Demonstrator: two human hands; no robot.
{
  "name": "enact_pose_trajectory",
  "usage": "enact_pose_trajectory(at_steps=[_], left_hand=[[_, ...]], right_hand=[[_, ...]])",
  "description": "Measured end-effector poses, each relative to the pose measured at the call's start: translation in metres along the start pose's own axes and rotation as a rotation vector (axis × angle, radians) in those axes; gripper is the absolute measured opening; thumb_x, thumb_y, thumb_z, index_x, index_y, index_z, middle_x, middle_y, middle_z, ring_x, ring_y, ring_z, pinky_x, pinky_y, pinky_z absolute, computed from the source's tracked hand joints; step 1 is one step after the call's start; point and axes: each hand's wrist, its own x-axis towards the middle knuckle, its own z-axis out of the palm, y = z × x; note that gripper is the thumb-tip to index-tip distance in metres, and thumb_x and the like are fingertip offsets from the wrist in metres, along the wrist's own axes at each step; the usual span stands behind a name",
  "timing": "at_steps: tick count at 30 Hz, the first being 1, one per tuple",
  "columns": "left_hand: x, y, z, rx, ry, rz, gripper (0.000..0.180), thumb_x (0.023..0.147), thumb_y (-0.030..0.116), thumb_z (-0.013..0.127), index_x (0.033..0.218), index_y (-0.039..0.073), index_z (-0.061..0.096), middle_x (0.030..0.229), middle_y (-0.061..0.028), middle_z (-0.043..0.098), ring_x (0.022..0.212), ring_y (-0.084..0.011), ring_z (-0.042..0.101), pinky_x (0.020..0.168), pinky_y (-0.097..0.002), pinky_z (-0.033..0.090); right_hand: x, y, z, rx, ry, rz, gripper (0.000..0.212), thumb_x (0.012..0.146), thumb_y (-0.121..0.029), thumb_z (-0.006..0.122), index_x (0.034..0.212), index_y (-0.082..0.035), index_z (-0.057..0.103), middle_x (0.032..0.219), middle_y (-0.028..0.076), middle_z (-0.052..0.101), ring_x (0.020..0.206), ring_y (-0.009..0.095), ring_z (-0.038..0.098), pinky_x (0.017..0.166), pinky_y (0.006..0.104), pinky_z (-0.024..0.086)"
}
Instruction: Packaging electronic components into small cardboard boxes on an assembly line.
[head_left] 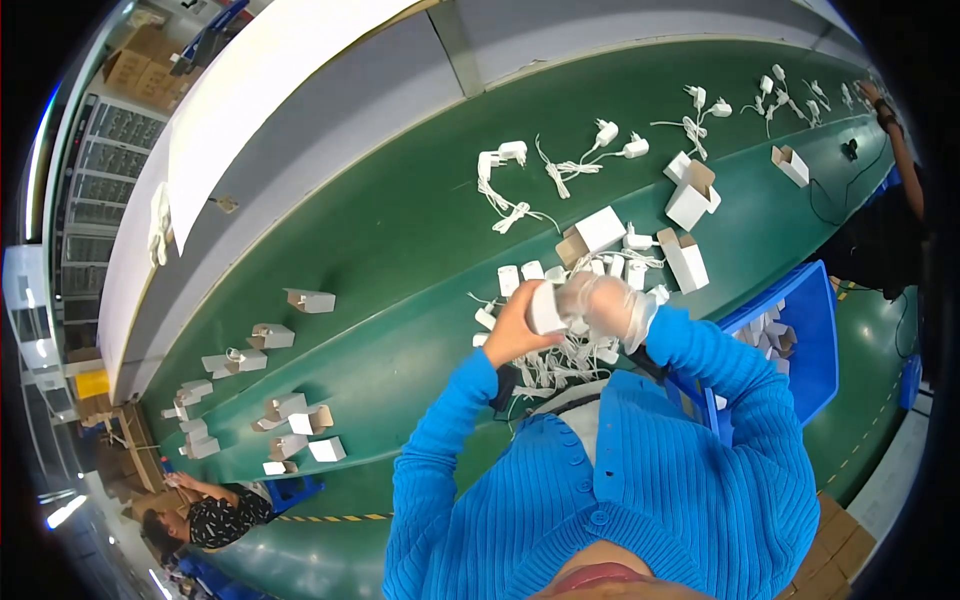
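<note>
My left hand (pixel 512 335) is closed around a small white box (pixel 545 308), its fingers and thumb pressed on the sides. Beside the box is my right hand (pixel 615 308), in a thin see-through glove. Motion smears its fingers, so I cannot make out whether they hold anything. Under and around both hands lies a pile of white plug-in power adapters (pixel 570 365) with bundled white cables. Just beyond the hands an open white box (pixel 597 232) lies on its side, its brown inside showing. Another open box (pixel 684 262) stands to the right of the pile.
More adapters with cables (pixel 510 190) lie along the green work surface (pixel 400 300). Several white boxes (pixel 310 300) sit at the left. A blue bin (pixel 815 345) with white boxes stands at my right. One person (pixel 220 515) works far left, another (pixel 880 235) far right.
</note>
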Motion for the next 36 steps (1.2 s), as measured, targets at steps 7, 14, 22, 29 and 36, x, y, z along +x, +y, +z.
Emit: enact_pose_trajectory(at_steps=[7,14,22,29,36], left_hand=[[0.021,-0.008,-0.036,0.279,0.231,0.151,0.073,0.056,0.017,0.081,0.117,0.004,0.044,0.111,-0.013,0.052,0.104,-0.0249,0.052,0.089,-0.0357,0.042],[0.035,-0.099,-0.173,-0.238,0.682,-0.009,0.076,0.064,0.011,0.079,0.125,0.005,0.034,0.114,-0.008,0.048,0.105,-0.0199,0.049,0.089,-0.0334,0.043],[-0.005,-0.122,-0.15,0.02,0.72,-0.06,0.081,0.067,0.009,0.076,0.132,0.006,0.028,0.125,-0.0109,0.044,0.115,-0.0217,0.044,0.097,-0.0362,0.035],[-0.057,-0.034,-0.111,0.209,1.21,-0.05,0.073,0.076,0.0,0.063,0.137,0.011,0.024,0.131,-0.0135,0.039,0.12,-0.0248,0.041,0.098,-0.0408,0.03],[-0.082,-0.027,-0.074,0.018,1.289,0.011,0.062,0.081,-0.005,0.05,0.136,0.01,0.026,0.129,-0.0128,0.041,0.114,-0.0236,0.045,0.091,-0.0347,0.038]], right_hand=[[0.042,0.011,-0.011,0.055,0.386,0.015,0.034,0.071,-0.004,0.062,0.105,-0.003,0.058,0.102,0.016,0.059,0.092,0.031,0.06,0.077,0.0359,0.049],[0.158,0.087,-0.002,0.135,0.031,1.013,0.031,0.085,-0.014,0.058,0.113,0.0,0.054,0.104,0.015,0.061,0.092,0.026,0.062,0.081,0.0352,0.048],[0.193,0.165,0.093,1.062,0.767,1.08,0.032,0.083,-0.012,0.059,0.112,-0.002,0.056,0.082,0.01,0.062,0.079,0.017,0.061,0.072,0.0318,0.05],[0.128,0.169,0.064,0.487,0.265,0.869,0.024,0.082,-0.01,0.059,0.103,0.0,0.056,0.081,0.011,0.061,0.078,0.016,0.059,0.075,0.0293,0.05],[0.151,0.146,0.06,0.504,0.475,1.157,0.035,0.081,-0.029,0.062,0.097,0.001,0.057,0.089,0.016,0.063,0.085,0.027,0.061,0.076,0.0371,0.049]])
